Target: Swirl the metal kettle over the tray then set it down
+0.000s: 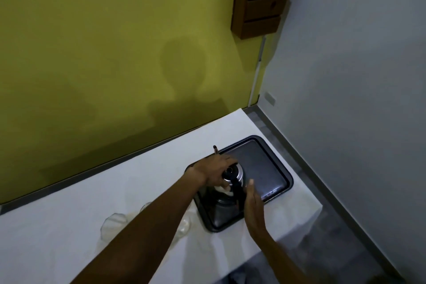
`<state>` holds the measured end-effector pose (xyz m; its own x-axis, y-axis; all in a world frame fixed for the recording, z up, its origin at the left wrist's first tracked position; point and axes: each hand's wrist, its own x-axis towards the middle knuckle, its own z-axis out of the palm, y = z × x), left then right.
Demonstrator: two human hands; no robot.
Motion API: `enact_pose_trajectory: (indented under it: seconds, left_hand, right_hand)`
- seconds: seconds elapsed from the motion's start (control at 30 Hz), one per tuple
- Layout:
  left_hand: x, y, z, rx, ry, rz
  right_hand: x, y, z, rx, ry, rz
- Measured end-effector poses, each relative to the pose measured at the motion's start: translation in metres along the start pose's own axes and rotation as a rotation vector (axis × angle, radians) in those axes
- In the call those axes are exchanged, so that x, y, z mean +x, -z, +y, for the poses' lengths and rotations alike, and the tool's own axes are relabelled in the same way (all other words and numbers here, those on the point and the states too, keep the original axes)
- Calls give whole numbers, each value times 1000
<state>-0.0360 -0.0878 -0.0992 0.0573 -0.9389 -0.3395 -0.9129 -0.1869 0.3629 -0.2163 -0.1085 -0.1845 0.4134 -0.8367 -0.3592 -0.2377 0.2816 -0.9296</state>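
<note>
A metal kettle (233,174) with a black knob and a black handle (237,191) stands in the near-left part of a dark rectangular tray (265,161) on the white table. My left hand (213,170) lies against the kettle's left side, fingers reaching over its top, and holds it. My right hand (253,203) is flat with its fingers apart, just right of the handle and holding nothing. The kettle's lower body is partly hidden by my hands. I cannot tell whether the kettle rests on the tray or hovers just above it.
Clear glasses (115,223) (184,226) stand on the white table (69,226) left of the tray, partly behind my left forearm. A thin dark stick (215,150) rises by the tray's far-left corner. The table's right edge (319,208) drops off close to the tray. A wooden shelf (260,0) hangs on the wall.
</note>
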Motion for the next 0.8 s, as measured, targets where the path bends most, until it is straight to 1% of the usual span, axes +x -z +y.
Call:
enact_pose_trajectory:
  seconds: [0.13, 0.27, 0.33, 0.4, 0.5, 0.63, 0.8]
  left_hand:
    - [-3, -19, 7, -49, 90, 90]
    - [-1, -31, 23, -71, 205, 166]
    - [0, -37, 29, -104, 268, 181]
    - [3, -41, 35, -113, 322, 202]
    - [10, -41, 45, -138, 399, 267]
    - [15, -42, 55, -173, 504, 303]
    - [21, -50, 66, -233, 600, 359]
  right_hand:
    - [7, 3, -2, 30, -2, 55]
    - [28, 6, -10, -38, 66, 183]
    - [37, 6, -8, -91, 79, 213]
    - [50, 12, -9, -122, 96, 192]
    - [79, 20, -11, -250, 78, 115]
    - [102, 25, -10, -361, 86, 3]
    - [117, 33, -13, -359, 97, -81]
